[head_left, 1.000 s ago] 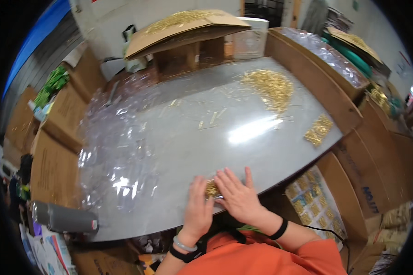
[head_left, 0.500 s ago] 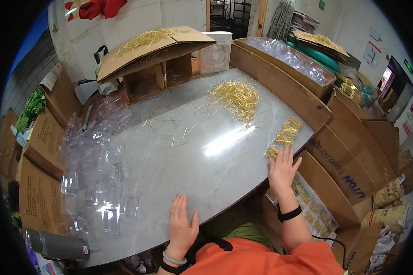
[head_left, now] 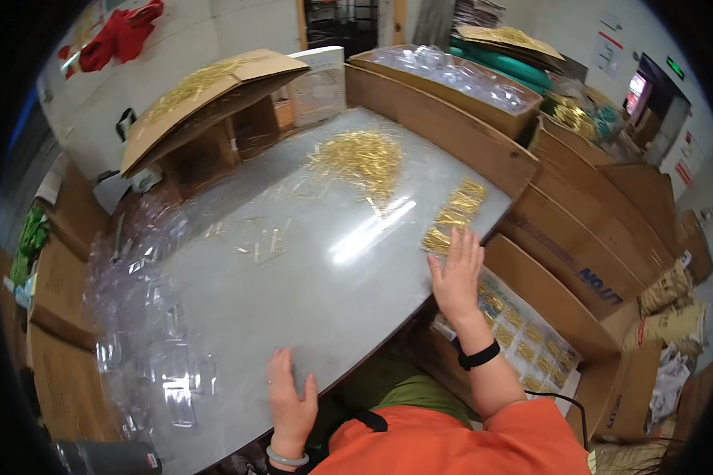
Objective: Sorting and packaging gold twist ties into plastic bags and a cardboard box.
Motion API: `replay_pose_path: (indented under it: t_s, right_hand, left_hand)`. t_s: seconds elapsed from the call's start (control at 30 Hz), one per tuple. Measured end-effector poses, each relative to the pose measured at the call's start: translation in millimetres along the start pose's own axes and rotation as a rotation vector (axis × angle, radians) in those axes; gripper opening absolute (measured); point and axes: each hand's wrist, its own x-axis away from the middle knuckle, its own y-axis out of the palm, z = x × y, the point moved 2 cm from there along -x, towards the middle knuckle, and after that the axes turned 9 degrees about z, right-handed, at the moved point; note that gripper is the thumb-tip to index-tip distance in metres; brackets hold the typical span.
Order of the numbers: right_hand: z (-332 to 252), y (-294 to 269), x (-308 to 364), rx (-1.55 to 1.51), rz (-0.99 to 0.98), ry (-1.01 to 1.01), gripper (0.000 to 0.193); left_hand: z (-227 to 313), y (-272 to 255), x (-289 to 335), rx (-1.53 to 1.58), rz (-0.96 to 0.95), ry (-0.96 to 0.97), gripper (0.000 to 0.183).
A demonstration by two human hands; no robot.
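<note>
Along the right edge of the table lies a short row of clear plastic boxes filled with gold wire pins [head_left: 460, 204]. My right hand [head_left: 456, 286] is at the near end of this row, palm down and fingers stretched out, its fingertips against the nearest box. It grips nothing that I can see. Toward the near edge, my left hand [head_left: 291, 402] rests on the grey tabletop [head_left: 309, 309], open, thumb apart from the fingers. Farther back is a heap of loose gold pins [head_left: 364, 162], with a few stray pins [head_left: 257, 247] scattered left of it.
Many clear plastic boxes [head_left: 178, 388] cover the table's left side. A dark bottle [head_left: 107, 457] stands at the near left corner. Below the right edge, a carton holds rows of filled boxes [head_left: 531, 340]. A long carton of clear boxes [head_left: 451, 75] borders the back right.
The view has swung right, so everything sits farther left in the picture. My right hand has slid off the nearest filled box, showing more of it. My left hand stays open on the table.
</note>
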Motion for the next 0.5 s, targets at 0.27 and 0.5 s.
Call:
replay_pose_path:
  t_s: [0.27,0.5]
  right_hand:
    - [-84,-47,77,-0.77,-0.011,-0.159,0.059]
    - [-95,-66,118,-1.063,-0.111,-0.042,0.049]
  left_hand:
    - [-24,0,7,0.256,0.038,-0.218,0.051]
    - [-61,0,6,0.175,-0.027,-0.148,0.05]
